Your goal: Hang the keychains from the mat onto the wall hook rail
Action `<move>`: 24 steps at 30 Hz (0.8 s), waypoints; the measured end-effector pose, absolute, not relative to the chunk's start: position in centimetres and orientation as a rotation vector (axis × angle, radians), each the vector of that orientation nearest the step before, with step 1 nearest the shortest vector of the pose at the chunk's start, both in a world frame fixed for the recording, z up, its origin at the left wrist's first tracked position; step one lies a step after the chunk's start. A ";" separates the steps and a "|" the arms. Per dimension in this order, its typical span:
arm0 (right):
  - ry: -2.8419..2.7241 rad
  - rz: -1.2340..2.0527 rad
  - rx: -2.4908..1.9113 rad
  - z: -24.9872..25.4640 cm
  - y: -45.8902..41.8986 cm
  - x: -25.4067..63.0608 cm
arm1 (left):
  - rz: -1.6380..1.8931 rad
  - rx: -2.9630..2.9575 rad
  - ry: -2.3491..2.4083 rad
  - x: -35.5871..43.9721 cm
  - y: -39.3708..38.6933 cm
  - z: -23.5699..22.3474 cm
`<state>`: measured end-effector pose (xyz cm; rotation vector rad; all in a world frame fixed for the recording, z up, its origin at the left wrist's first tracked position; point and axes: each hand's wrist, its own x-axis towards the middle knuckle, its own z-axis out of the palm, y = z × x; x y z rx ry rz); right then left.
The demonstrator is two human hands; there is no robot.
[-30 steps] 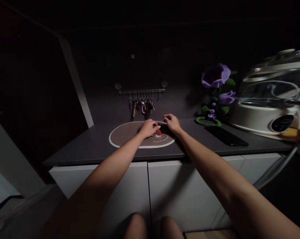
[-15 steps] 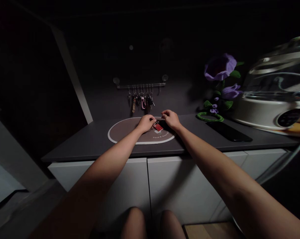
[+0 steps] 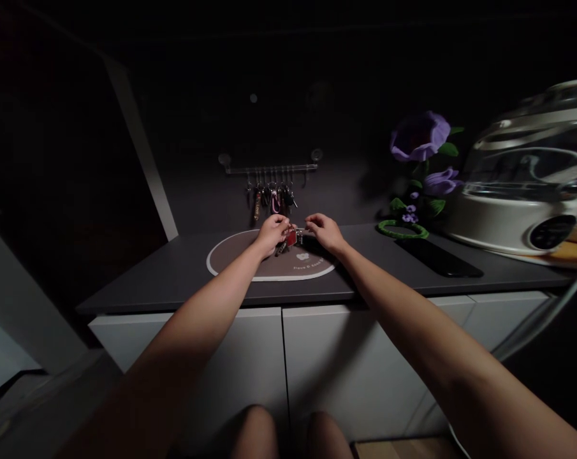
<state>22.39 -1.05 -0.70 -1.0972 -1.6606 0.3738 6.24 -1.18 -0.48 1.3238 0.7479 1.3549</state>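
Note:
My left hand (image 3: 272, 233) is closed, pinching a bunch of keys (image 3: 282, 247) just above the oval mat (image 3: 235, 258). A red tag (image 3: 292, 238) hangs from the bunch, between my two hands. Small metal pieces dangle to the right of the tag. My right hand (image 3: 325, 231) is beside them with thumb and fingertips pinched together. Its fingertips reach toward the metal parts of the bunch; what they hold is too small and dark to make out.
Behind my hands, a clear hook rail (image 3: 271, 169) on the wall carries several hanging keys (image 3: 275, 201). At the right are purple fabric flowers (image 3: 422, 137) with a green ring base (image 3: 388, 233), a black phone (image 3: 438, 257) and a white appliance (image 3: 503, 213). The dark countertop (image 3: 149, 274) tops white cabinets.
The red tag has come up off the mat and now hangs between my hands. Both hands have shifted slightly left, and the keys show more below my left hand.

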 end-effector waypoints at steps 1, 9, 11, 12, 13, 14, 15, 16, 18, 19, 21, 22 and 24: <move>-1.665 0.386 -1.065 -0.8 -1.0 22.4 | 1.354 1.295 0.730 6.2 -1.1 -0.4; -1.713 0.534 -0.906 -0.3 -1.7 21.8 | 1.420 1.108 0.614 6.2 -0.8 0.0; -1.740 0.575 -0.900 -0.1 -2.3 21.6 | 1.434 1.074 0.630 6.1 -0.9 0.1; -1.751 0.582 -0.905 0.0 -2.6 21.5 | 1.437 1.061 0.642 6.1 -0.9 0.2; -1.761 0.583 -0.914 0.1 -2.8 21.4 | 1.437 1.051 0.652 6.0 -0.9 0.3; -1.765 0.579 -0.923 0.2 -2.9 21.3 | 1.436 1.044 0.657 6.0 -0.9 0.3; -1.765 0.575 -0.928 0.2 -3.0 21.3 | 1.435 1.037 0.661 5.9 -0.9 0.4; -1.762 0.575 -0.925 0.2 -3.1 21.3 | 1.430 1.032 0.660 5.8 -0.9 0.4; -1.752 0.581 -0.904 0.2 -3.0 21.2 | 1.416 1.022 0.646 5.6 -0.9 0.4; -1.746 0.582 -0.893 0.2 -3.0 21.2 | 1.411 1.015 0.638 5.6 -1.0 0.5; -1.737 0.580 -0.874 0.2 -2.8 21.2 | 1.398 1.003 0.620 5.5 -1.2 0.6; -1.729 0.581 -0.864 0.2 -2.7 21.3 | 1.391 0.999 0.611 5.4 -1.3 0.6; -1.708 0.592 -0.842 0.3 -2.5 21.4 | 1.378 0.996 0.603 5.4 -1.5 0.8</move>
